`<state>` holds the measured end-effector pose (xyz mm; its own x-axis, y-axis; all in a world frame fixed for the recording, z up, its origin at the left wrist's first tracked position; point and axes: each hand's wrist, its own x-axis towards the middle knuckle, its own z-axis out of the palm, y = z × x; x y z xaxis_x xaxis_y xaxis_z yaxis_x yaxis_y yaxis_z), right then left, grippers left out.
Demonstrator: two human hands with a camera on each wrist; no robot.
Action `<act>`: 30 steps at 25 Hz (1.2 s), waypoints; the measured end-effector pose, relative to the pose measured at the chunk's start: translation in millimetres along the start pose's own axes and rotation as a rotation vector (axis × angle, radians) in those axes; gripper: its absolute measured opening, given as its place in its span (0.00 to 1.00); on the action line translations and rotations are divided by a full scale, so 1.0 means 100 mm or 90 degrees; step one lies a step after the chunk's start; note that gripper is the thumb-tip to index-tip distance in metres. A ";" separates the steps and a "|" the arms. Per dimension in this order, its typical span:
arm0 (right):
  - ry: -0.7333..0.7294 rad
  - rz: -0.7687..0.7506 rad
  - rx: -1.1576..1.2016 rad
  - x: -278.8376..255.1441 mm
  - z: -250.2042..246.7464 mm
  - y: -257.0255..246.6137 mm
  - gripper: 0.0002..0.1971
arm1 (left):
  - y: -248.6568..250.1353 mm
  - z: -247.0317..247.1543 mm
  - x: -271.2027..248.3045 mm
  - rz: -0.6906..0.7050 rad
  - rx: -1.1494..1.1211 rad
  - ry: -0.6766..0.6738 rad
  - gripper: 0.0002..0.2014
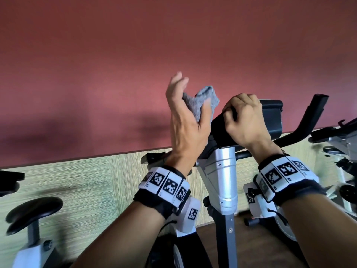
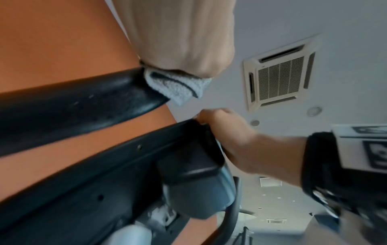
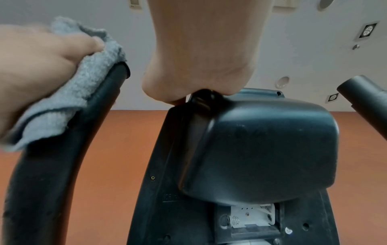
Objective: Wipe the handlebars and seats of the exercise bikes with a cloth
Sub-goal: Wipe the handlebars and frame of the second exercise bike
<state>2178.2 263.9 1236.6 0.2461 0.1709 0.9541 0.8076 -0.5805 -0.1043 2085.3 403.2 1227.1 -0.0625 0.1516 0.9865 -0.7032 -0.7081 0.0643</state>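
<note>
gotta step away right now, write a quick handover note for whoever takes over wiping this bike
Left hand: holds the grey cloth, pressing it against the upper end of the left handlebar.
Right hand: grips the top edge of the black console, steadying the bike; no cloth in it.
Right handlebar: sticks up bare, cloth nowhere near it.
Done: cannot tell from this moment how much has been wiped; only the left bar's tip is under the cloth.
Left: probably the rest of the left bar, the right bar, this bike's seat (out of view), then the neighbouring bikes, including the black seat at lower left.
</note>
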 end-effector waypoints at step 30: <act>0.064 -0.025 -0.040 -0.05 0.12 0.04 0.15 | -0.56 -0.27 -0.59 -0.089 0.018 -0.165 0.23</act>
<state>2186.5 270.4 1227.5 0.1578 0.1153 0.9807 0.7794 -0.6243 -0.0520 2109.4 452.1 1161.1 0.2194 0.0706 0.9731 -0.6723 -0.7118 0.2032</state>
